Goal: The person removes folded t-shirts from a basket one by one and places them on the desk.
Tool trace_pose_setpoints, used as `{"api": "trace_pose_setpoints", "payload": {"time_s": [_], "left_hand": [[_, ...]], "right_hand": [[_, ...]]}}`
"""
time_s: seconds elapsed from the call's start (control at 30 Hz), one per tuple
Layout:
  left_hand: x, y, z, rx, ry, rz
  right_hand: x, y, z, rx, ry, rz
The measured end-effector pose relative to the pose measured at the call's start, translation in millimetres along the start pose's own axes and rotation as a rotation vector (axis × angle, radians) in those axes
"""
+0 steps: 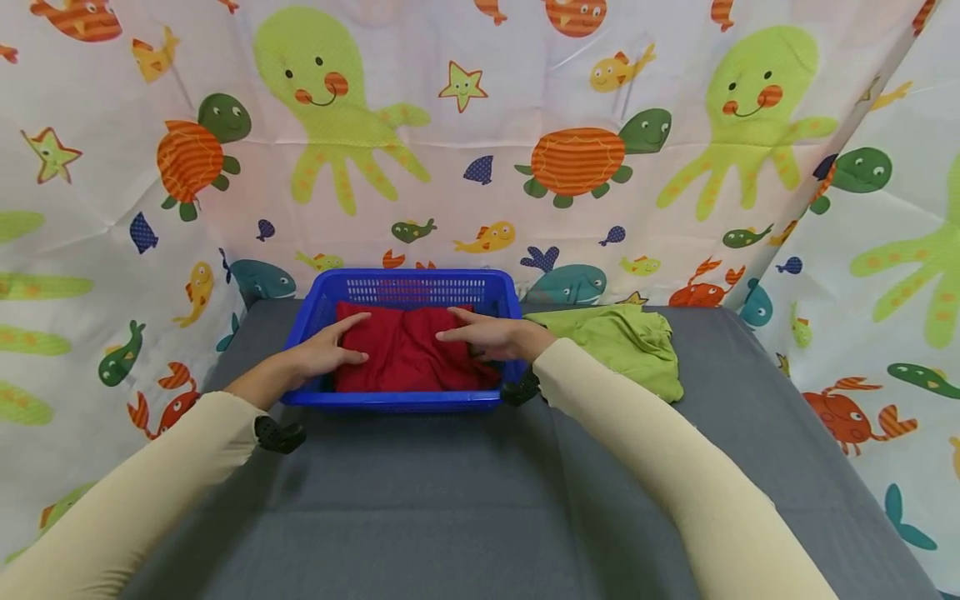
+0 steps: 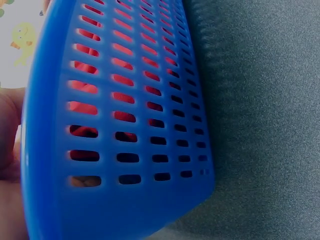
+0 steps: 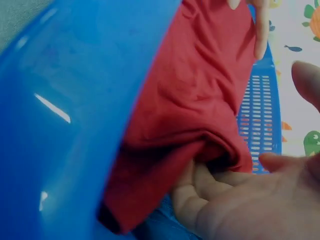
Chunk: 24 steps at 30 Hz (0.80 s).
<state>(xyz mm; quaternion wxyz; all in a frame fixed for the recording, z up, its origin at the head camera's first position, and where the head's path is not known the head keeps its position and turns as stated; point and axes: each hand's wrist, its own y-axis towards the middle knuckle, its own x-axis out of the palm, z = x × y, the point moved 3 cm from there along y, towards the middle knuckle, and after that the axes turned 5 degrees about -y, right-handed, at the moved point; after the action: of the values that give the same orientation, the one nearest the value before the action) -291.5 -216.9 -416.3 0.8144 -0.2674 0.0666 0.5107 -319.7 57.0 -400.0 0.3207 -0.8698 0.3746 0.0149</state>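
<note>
A folded red cloth [image 1: 408, 350] lies inside a blue plastic basket [image 1: 397, 402] with slotted walls. Over the basket's left end reaches my left hand [image 1: 330, 346], its thumb and fingers spread apart beside the cloth's left edge. In the left wrist view, the basket wall [image 2: 125, 205] hides most of that hand. My right hand [image 1: 498, 335] comes in over the right end. The right wrist view shows its fingers [image 3: 192, 195] tucked at the cloth's folded edge, partly hidden by it, with the thumb [image 3: 307, 82] held away from the cloth.
Right of the basket, a crumpled lime green cloth [image 1: 630, 342] lies on the grey table cover [image 1: 427, 500]. Behind and at both sides hangs a white curtain [image 1: 420, 50] printed with sea animals. Black wrist cameras sit under both cuffs, close to the basket's front rim.
</note>
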Motion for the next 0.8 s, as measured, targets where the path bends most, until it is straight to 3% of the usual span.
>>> {"api": "trace_pose_setpoints", "payload": {"time_s": [0.2, 0.37, 0.53, 0.8], "left_hand": [[0.3, -1.5, 0.9, -0.048, 0.040, -0.056], [-0.2, -1.8, 0.7, -0.073, 0.074, -0.080], [-1.9, -2.6, 2.8, -0.023, 0.109, -0.035], [-1.9, -7.2, 7.6, 0.078, -0.018, -0.010]], "right_hand": [[5.4, 0.1, 0.1, 0.043, -0.068, -0.096], [7.4, 2.3, 1.7, 0.049, -0.117, -0.119], [7.5, 3.5, 2.9, -0.010, -0.082, -0.130], [7.0, 2.2, 5.8, -0.113, 0.071, -0.153]]}}
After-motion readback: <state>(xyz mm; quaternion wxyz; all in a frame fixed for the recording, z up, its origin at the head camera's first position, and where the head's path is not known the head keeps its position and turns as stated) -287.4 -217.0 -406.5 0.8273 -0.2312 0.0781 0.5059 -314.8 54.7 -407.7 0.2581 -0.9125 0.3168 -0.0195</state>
